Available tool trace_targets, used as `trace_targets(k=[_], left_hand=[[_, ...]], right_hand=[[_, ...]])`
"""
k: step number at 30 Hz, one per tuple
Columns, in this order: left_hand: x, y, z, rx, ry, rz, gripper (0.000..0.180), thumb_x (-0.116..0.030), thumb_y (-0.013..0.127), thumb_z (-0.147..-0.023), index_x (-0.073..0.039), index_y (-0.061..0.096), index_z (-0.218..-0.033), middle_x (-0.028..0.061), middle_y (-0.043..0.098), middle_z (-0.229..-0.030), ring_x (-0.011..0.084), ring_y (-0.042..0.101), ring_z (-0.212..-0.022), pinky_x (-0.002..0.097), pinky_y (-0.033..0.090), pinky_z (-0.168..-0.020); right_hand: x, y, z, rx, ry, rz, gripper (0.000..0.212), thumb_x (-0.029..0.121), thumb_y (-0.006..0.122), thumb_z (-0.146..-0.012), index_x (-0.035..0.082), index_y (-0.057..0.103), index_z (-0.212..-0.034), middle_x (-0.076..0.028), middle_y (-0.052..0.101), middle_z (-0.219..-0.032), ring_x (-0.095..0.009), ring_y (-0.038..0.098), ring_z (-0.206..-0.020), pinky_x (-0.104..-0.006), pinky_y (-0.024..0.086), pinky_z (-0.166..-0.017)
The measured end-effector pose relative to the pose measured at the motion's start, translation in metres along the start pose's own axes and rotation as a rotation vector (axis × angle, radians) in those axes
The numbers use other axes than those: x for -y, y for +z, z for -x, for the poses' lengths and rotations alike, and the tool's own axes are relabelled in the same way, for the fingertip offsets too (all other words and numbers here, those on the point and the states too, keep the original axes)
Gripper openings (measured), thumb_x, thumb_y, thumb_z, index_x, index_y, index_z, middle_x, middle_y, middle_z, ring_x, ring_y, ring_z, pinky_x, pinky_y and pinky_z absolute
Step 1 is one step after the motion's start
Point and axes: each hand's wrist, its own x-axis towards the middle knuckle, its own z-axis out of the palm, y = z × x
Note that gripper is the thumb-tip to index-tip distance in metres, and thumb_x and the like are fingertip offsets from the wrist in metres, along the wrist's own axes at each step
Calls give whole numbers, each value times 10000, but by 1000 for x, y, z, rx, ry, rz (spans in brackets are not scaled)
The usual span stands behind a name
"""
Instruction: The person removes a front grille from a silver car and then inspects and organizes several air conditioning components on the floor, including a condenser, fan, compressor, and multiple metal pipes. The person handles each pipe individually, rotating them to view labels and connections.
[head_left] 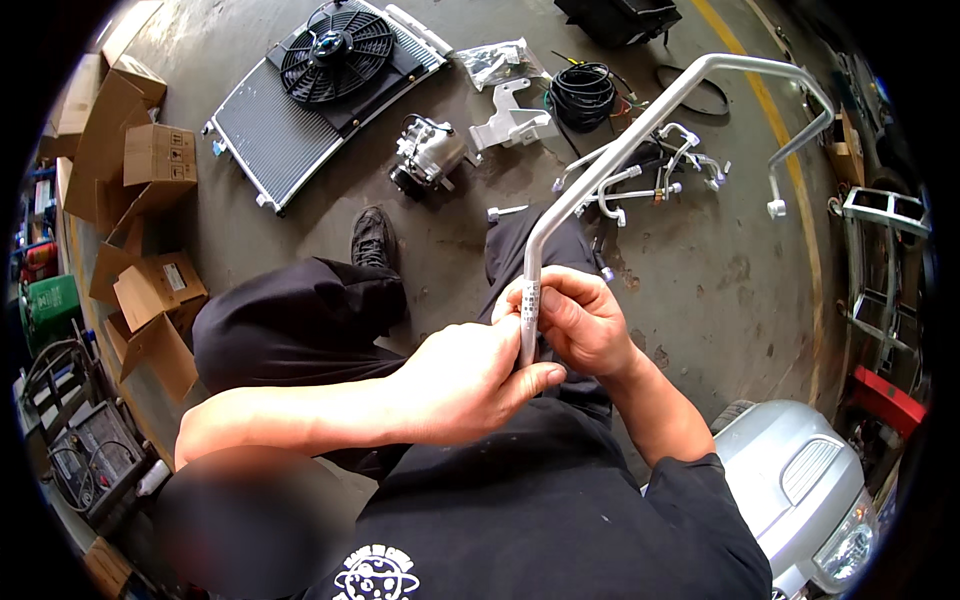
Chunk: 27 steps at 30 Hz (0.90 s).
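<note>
Left hand (458, 375): closed at bent pipe's (622, 147) lower end
Right hand (592, 328): pinched on same pipe
Boxes (160, 155): left floor (730, 330) edge

**Long, bent, silver-coloured metal tube (622, 149) gripped by its near end**

The tube is held up in the air, its near stretch almost upright and partly covered; the very tip is hidden. Small dark printed marks (530, 302) are carried on this stretch. Above them, the tube is bent into a long straight slant toward the upper right, is turned again at the top, and is then angled back downward. The far end is fitted with a small pale end piece (776, 208), hanging free.
</note>
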Motion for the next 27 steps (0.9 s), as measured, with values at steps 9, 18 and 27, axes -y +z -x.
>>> trace_targets(k=[9, 18, 27], left_hand=[[11, 3, -4, 85, 44, 79, 315, -283, 575, -981, 20, 493, -953, 201, 597, -704, 391, 625, -667, 451, 481, -610], [16, 11, -7, -7, 36, 80, 301, -285, 594, -979, 3, 521, -929, 135, 585, -643, 306, 630, -599, 393, 473, -556], [9, -4, -10, 198, -112, 541, 331, -305, 710, -915, -16, 584, -813, 42, 635, -662, 98, 635, -594, 252, 477, -522]], right_hand=[[-18, -16, 2, 110, 76, -208, 273, 178, 454, -1035, -43, 583, -1131, -242, 609, -1096, -296, 608, -1023, -401, 494, -916], [-20, -15, -4, 173, 106, -353, 246, 157, 444, -1045, -34, 561, -1147, -190, 624, -1100, -252, 629, -1039, -367, 524, -904], [-20, -13, -6, 133, 139, -427, 249, 132, 443, -1040, -33, 550, -1193, -134, 630, -1096, -208, 626, -1021, -343, 512, -912]])
